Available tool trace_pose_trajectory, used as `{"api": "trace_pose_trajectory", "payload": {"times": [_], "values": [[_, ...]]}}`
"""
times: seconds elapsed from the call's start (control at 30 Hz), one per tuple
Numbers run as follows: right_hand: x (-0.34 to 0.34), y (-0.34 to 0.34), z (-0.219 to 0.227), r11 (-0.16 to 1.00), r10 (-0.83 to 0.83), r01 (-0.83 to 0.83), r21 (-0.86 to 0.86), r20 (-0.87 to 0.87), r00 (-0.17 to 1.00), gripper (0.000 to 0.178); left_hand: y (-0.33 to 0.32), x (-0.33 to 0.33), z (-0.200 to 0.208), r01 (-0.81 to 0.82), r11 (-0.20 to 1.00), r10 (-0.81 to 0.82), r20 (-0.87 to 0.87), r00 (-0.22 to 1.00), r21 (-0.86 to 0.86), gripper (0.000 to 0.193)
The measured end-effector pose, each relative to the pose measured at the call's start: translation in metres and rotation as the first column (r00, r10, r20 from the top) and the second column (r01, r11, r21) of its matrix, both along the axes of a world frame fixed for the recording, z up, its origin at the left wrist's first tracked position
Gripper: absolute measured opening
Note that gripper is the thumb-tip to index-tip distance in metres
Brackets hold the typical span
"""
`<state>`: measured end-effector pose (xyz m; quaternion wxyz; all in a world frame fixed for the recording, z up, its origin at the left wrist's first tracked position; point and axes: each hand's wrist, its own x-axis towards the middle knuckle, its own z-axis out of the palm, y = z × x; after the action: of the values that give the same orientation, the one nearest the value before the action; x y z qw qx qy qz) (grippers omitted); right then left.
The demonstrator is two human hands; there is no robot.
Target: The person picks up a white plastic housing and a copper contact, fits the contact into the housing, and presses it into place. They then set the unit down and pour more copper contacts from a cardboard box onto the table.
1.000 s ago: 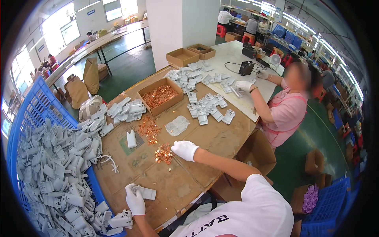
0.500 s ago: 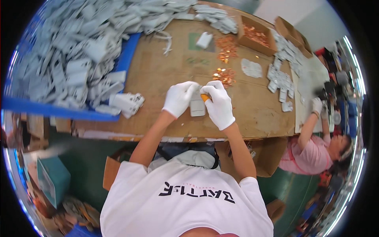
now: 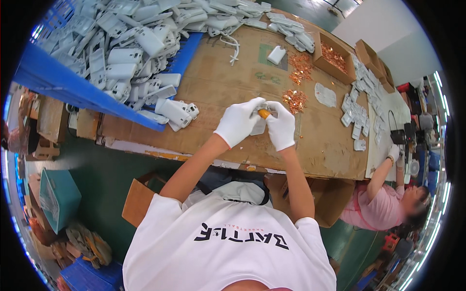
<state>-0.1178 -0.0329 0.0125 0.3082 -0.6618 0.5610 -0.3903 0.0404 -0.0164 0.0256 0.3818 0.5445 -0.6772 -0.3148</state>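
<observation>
My gloved left hand [image 3: 238,122] and right hand [image 3: 281,127] together on a pale casing [image 3: 259,127]

My fingers close on the casing from both sides, near the front edge of the brown table [image 3: 213,80]; I cannot tell whether it touches the surface. An orange patch [image 3: 263,113] shows at my right fingers. Just beyond that hand lies a heap of coppery pieces [image 3: 294,101]; farther off, a cardboard box [image 3: 332,70] holds more. To my left, pale plastic parts [image 3: 141,41] heap above a blue crate [image 3: 73,83].
</observation>
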Motion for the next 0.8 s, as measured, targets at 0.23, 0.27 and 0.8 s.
{"api": "trace_pose_trajectory", "payload": {"times": [0.23,0.27,0.8], "values": [[0.010,0.016,0.002,0.993,-0.097,0.092,-0.079,-0.064,0.993,0.014,0.002,0.002,-0.020,0.042,0.999,-0.039,-0.133,0.990,0.019,0.038],[0.009,0.014,0.003,0.996,-0.078,0.073,-0.058,-0.102,0.992,0.014,0.003,0.002,-0.016,0.034,0.999,-0.032,-0.113,0.993,0.017,0.036],[-0.003,0.030,-0.001,0.995,-0.079,0.074,-0.062,-0.085,0.993,0.035,-0.024,-0.019,-0.024,-0.037,0.998,0.027,-0.217,0.976,-0.041,0.013]]}}
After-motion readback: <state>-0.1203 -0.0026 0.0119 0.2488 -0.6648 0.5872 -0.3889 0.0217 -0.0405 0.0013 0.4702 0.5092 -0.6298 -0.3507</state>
